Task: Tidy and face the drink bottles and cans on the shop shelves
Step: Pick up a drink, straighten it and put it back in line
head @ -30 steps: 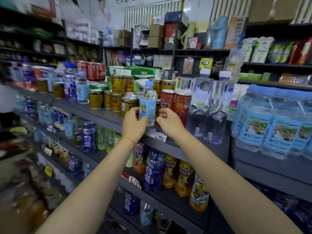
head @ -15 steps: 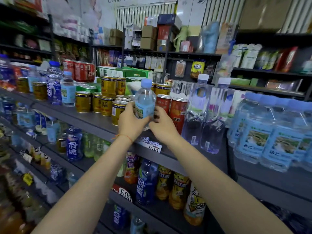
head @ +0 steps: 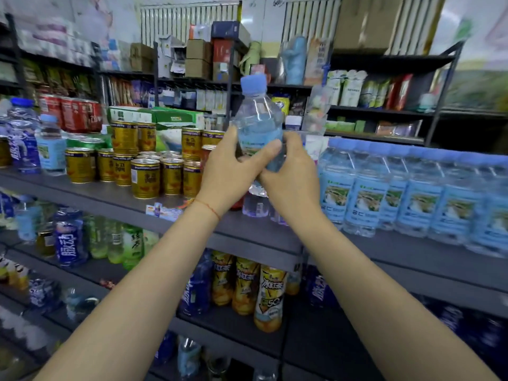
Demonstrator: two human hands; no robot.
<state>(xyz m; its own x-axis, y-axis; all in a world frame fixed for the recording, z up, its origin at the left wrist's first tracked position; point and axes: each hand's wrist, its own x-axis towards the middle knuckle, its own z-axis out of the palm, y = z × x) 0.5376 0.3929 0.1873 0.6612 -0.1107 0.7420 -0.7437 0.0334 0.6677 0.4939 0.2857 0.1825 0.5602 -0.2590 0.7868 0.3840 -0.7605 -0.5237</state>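
Both hands hold one small water bottle (head: 258, 125) w/ a blue cap, upright, lifted off the grey shelf (head: 110, 198). Left hand (head: 231, 174) has its grip wrapped round the label w/ thumb across the front; right hand (head: 294, 174) grips the lower part. Bottle sits between the gold cans (head: 145, 178) at left & the row of blue-label water bottles (head: 412, 199) at right.

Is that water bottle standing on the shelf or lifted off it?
Lifted: both hands grip the bottle, raised above the shelf.
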